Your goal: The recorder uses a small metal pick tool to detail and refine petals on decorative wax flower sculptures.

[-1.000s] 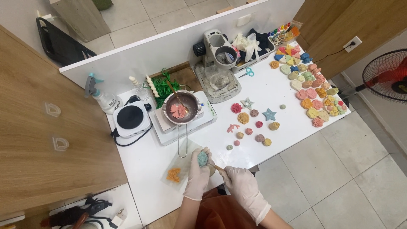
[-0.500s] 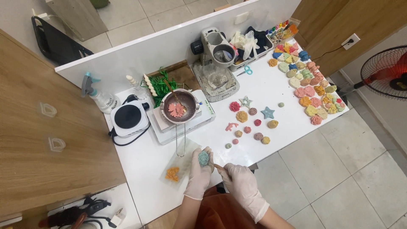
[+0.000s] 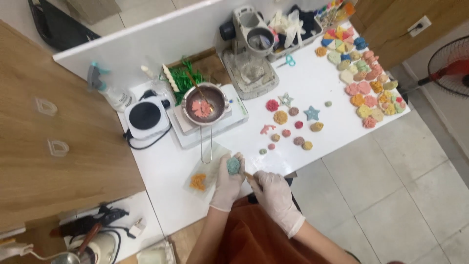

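Both my hands wear white gloves at the near edge of the white table (image 3: pixel 161 161). My left hand (image 3: pixel 225 183) holds up a small teal flower-shaped piece (image 3: pixel 233 165). My right hand (image 3: pixel 271 190) is closed around a thin wooden stick (image 3: pixel 249 174) whose tip points at the teal piece. Just left of my left hand, an orange flower-shaped piece (image 3: pixel 198 182) lies on a clear plastic sheet (image 3: pixel 211 168).
A small metal pot (image 3: pixel 203 106) with a pink piece and a stick in it sits on a scale, its long handle pointing toward me. A black hot plate (image 3: pixel 146 117), spray bottle (image 3: pixel 105 88), grey machine (image 3: pixel 251 46) and many coloured shaped pieces (image 3: pixel 364 88) fill the table. A fan (image 3: pixel 452 66) stands right.
The view has shifted slightly; my hands stay together at the table edge with the teal piece and the stick, with no clear movement.
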